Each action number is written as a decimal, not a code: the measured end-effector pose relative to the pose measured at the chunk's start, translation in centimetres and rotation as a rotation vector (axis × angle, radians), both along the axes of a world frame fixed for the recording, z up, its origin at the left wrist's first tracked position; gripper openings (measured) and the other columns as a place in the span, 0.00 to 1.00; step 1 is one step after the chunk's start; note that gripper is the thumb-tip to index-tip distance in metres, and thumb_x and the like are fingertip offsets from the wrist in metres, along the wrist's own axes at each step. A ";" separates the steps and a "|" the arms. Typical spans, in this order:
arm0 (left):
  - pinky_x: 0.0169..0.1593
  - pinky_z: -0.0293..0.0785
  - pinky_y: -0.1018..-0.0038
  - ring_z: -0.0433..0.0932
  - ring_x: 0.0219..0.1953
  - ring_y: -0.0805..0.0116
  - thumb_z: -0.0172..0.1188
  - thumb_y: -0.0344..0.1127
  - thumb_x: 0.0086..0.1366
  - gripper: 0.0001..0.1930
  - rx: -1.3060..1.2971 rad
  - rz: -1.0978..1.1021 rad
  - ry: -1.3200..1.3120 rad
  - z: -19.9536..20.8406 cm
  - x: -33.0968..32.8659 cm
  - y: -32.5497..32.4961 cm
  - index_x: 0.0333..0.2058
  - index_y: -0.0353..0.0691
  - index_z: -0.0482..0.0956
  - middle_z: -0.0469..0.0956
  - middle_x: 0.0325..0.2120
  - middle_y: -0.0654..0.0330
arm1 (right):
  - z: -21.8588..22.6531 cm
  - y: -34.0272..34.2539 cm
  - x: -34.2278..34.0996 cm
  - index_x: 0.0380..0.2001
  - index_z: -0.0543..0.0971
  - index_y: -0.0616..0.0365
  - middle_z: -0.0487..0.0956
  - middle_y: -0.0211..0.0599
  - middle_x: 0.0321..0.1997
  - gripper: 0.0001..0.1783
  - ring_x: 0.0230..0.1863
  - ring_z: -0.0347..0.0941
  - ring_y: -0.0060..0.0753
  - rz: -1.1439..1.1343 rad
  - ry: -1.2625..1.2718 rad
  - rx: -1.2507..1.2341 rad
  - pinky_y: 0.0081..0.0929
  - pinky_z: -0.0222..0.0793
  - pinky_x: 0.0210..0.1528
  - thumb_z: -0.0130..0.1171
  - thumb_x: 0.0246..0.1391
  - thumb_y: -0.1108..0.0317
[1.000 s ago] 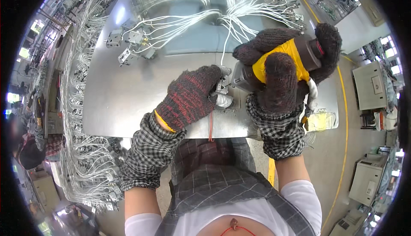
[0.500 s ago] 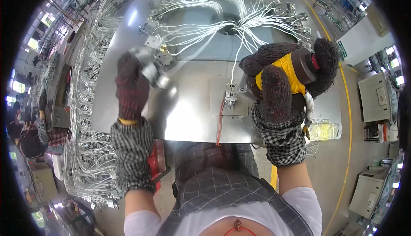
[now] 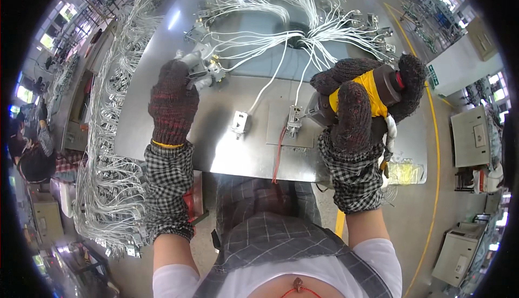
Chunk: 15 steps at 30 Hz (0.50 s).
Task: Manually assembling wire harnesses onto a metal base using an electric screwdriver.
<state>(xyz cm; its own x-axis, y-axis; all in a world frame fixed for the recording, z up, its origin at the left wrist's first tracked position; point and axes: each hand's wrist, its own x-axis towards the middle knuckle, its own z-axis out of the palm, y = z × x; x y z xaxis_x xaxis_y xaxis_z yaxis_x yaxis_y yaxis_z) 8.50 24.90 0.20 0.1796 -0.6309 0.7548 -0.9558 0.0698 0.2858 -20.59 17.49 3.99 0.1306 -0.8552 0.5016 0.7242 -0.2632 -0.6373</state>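
A worker in dark knitted gloves and checked sleeve covers stands at a steel workbench (image 3: 227, 146) strewn with white wire harnesses (image 3: 281, 33), the right hand (image 3: 362, 100) wrapped tight around a yellow-and-black electric screwdriver (image 3: 373, 90) whose nose points at a small metal socket part (image 3: 295, 115) on a grey plate (image 3: 281, 130) near the bench's front edge. The left hand (image 3: 172, 100) reaches to the far left of the bench, its fingers closed on a metal wired fitting (image 3: 201, 71) at the end of a white lead. Another metal fitting (image 3: 239, 121) lies loose between the two hands, and bundles of finished harnesses (image 3: 108, 190) hang on a rack to the worker's left.
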 end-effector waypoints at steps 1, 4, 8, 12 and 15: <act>0.45 0.82 0.73 0.86 0.43 0.68 0.72 0.30 0.65 0.18 0.054 0.091 -0.106 0.2 -0.1 0.4 0.53 0.36 0.82 0.86 0.42 0.58 | -0.1 -0.1 0.0 0.66 0.70 0.51 0.83 0.45 0.49 0.34 0.43 0.85 0.40 0.008 -0.013 -0.013 0.40 0.88 0.44 0.71 0.59 0.80; 0.36 0.79 0.72 0.83 0.31 0.70 0.69 0.43 0.71 0.16 0.239 0.041 0.590 -0.1 -0.6 1.8 0.47 0.36 0.83 0.82 0.29 0.61 | 0.0 -0.3 -0.1 0.64 0.71 0.51 0.84 0.45 0.47 0.33 0.40 0.85 0.39 -0.143 0.133 -0.161 0.40 0.88 0.41 0.71 0.58 0.81; 0.31 0.73 0.66 0.78 0.24 0.66 0.62 0.55 0.74 0.24 0.397 -0.075 0.553 -1.8 -1.3 2.6 0.39 0.34 0.82 0.75 0.21 0.54 | 0.4 -0.3 -0.1 0.75 0.58 0.42 0.83 0.45 0.45 0.46 0.39 0.83 0.39 -0.216 0.255 -0.230 0.46 0.88 0.40 0.70 0.61 0.76; 0.36 0.76 0.63 0.81 0.29 0.60 0.65 0.53 0.73 0.22 0.337 0.073 0.235 -2.2 -1.7 2.8 0.41 0.35 0.82 0.80 0.28 0.51 | 0.8 0.4 -0.1 0.75 0.58 0.42 0.82 0.44 0.46 0.47 0.39 0.83 0.39 -0.231 0.286 -0.157 0.47 0.88 0.40 0.73 0.59 0.71; 0.43 0.81 0.62 0.85 0.39 0.58 0.68 0.48 0.71 0.19 0.213 -0.111 0.148 -1.9 -2.6 3.0 0.47 0.37 0.82 0.84 0.40 0.50 | 1.0 0.8 -0.2 0.74 0.58 0.41 0.82 0.43 0.46 0.47 0.39 0.83 0.39 -0.253 0.324 -0.112 0.47 0.88 0.40 0.75 0.58 0.68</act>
<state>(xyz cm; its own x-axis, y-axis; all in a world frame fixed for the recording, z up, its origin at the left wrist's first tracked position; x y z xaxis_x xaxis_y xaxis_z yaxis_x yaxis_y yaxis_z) 5.89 27.91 -1.69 0.1988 -0.7945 0.5738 -0.8923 0.0954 0.4413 -20.74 18.32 4.98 0.0898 -0.8231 0.5608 0.3947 -0.4876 -0.7788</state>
